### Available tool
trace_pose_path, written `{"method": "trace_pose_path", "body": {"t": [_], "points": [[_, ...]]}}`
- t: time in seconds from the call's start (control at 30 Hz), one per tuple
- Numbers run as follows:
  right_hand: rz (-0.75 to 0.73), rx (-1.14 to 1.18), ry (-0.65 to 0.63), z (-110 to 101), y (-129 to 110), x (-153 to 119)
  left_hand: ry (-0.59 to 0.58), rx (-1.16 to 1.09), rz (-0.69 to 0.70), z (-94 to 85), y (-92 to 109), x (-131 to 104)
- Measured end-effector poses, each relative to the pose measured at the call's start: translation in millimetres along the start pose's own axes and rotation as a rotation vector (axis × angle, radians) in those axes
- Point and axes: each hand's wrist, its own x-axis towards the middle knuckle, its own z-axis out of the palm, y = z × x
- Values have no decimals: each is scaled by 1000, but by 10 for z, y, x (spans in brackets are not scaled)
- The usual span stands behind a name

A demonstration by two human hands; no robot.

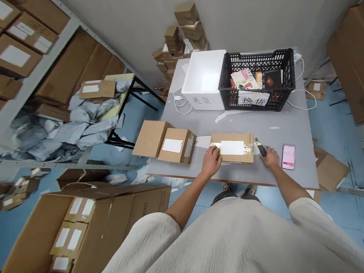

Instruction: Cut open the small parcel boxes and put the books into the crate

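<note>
A taped cardboard box with a white label lies on the grey table in front of me. My left hand rests on the box's near left corner, fingers bent against it. To the right of the box, my right hand is wrapped round a black utility knife, whose tip points up and left, close to the box's right edge. A phone with a pink screen lies right of that hand. Left of my left hand, two more boxes stand side by side, the labelled one nearer and a plain one beyond.
At the table's back are a white foam bin and a black crate holding books, with white cables beside them. A large open carton stands on the floor at lower left. Grey parcels and shelves of boxes are farther left.
</note>
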Motion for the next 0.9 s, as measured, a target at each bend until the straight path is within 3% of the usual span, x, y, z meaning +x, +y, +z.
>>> {"method": "trace_pose_path", "body": {"t": [0.13,0.23,0.4,0.5,0.67,0.8,0.9], "points": [[-6,77,0,-30,-5,2,-25,-22,-10,-14,-39,-1],[91,289,54,-164,-3,12,-41,-29,-1,-17,-70,6],[203,790,30,-686,-65,18,-13,-48,44,44,-44,8],[78,897,65,-1088,-238,-62,11,-80,83,85,-8,2],[-320,612,24,-1524,-880,-382,-7,-110,193,48,-27,-16],[-577,302,-36,-1534,-1459,-580,-9,-154,218,-36,-86,-64],[-620,83,-62,-1449,-1752,-620,23,-173,196,-63,-111,-86]]}}
